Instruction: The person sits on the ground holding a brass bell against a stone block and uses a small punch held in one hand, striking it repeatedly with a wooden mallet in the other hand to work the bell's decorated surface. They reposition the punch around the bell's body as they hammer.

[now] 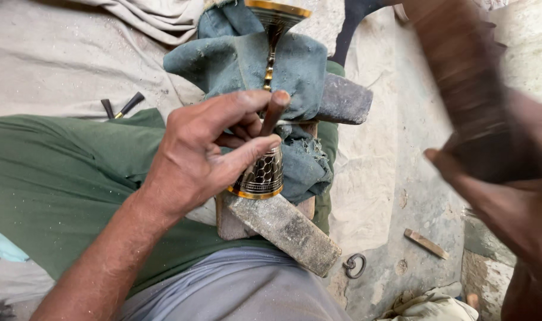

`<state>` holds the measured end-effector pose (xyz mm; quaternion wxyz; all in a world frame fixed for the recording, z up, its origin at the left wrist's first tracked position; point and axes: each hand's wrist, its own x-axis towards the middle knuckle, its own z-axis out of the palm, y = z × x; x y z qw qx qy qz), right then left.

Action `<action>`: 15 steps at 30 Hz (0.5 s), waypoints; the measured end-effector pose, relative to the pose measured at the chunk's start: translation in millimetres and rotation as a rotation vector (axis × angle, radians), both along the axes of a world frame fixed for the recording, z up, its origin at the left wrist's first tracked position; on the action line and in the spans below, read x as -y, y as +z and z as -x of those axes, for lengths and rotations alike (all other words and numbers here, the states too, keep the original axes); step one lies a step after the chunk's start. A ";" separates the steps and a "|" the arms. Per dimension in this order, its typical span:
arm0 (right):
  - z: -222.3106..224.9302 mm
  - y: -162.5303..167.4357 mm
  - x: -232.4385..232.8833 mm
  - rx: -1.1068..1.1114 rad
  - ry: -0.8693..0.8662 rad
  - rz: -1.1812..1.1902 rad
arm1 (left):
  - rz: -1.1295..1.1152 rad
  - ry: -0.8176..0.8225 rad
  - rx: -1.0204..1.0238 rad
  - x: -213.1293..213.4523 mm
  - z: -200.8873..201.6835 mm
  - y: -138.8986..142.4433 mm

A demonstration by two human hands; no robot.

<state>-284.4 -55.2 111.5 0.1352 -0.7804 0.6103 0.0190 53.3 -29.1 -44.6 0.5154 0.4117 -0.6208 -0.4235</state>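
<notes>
One head view to go on: my left hand pinches a short punch against the brass goblet, which lies on teal cloth between stone blocks. Open floor on the right. My right hand grips a blurred mallet, partly cut off.

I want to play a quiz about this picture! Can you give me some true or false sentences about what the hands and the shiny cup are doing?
1. The left hand holds a thin metal punch. True.
2. The goblet is plain silver. False: it is dark with gold bands and a honeycomb pattern.
3. The goblet lies on a blue-green cloth. True.
4. The right hand is empty. False: it grips a blurred dark wooden block.
5. A metal ring lies on the ground. True.
</notes>
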 end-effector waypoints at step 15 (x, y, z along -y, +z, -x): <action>-52.8 12.7 31.3 -0.080 0.191 0.135 | -0.001 0.034 0.022 3.9 1.3 -9.2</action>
